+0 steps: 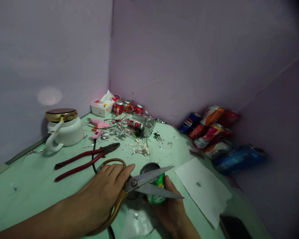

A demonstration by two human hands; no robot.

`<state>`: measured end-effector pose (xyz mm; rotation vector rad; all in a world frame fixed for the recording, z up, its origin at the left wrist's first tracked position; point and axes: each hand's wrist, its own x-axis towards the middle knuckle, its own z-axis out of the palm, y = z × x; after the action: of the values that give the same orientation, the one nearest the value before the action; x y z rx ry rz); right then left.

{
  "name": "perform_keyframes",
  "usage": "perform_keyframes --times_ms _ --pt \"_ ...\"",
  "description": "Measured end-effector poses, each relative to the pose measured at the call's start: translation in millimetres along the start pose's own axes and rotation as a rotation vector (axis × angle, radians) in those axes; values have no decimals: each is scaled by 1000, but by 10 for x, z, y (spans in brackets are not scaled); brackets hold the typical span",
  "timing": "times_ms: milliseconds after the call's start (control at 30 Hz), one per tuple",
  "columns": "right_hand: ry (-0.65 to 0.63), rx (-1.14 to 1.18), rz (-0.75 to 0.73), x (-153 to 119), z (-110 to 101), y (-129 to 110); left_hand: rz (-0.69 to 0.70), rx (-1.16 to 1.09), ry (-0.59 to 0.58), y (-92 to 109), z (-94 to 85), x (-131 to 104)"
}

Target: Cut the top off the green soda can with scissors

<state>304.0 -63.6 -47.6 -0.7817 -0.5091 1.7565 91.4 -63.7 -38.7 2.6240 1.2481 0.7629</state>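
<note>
My left hand is closed on a pair of scissors with brass-coloured loop handles. The blades are spread apart and point right, crossing in front of a green can. My right hand is wrapped round that can from below and the right. The can's upper end looks dark and open, and the blades cover part of its side. I cannot tell whether the blades touch the can. Just beyond my left hand lie red-handled pliers with their handles apart.
Metal scraps, a cut silver can piece and a pink glue gun lie farther back. At the left stands a white lidded pot; a tissue box sits in the corner. Stacked drink cans and white paper are at right.
</note>
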Motion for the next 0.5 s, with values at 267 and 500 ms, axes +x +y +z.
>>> perform_keyframes --times_ms 267,500 --pt "-35 18 12 20 -25 43 73 84 -7 -92 105 -37" --pt "158 90 -59 -6 27 38 61 67 2 -55 40 1"
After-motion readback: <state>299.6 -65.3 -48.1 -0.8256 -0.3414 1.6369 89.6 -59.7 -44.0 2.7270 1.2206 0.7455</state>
